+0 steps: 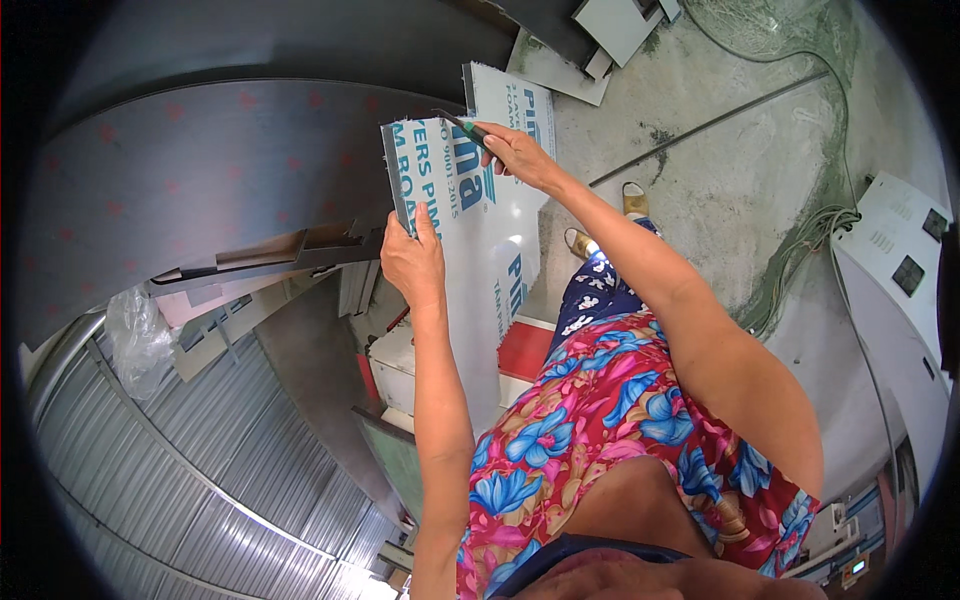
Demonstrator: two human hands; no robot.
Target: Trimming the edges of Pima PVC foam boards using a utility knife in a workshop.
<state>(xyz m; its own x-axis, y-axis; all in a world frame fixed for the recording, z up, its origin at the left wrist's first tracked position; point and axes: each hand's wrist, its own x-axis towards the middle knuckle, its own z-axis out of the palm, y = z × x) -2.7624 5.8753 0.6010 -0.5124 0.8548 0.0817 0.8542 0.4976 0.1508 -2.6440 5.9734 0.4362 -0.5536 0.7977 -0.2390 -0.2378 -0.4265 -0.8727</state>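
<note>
A long white foam board panel (480,250) with blue print and a dark cut edge stands in front of me, leaning away from my body. My left hand (412,258) is closed on its left edge, with the thumb lying on the printed face. In my right hand (517,158) is a slim hand tool (472,131) with a black and green handle, gripped near the panel's top edge. Its thin, hooked metal tip points left over a notch in that edge; whether it touches the board I cannot tell.
Large dark sheets (200,190) lean at the left. Board offcuts (615,30) lie at the far side. A metal bar (715,118) and a coiled cable (825,220) rest on the concrete floor. A white cabinet (890,270) stands right; a red-and-white box (525,352) is beside my legs.
</note>
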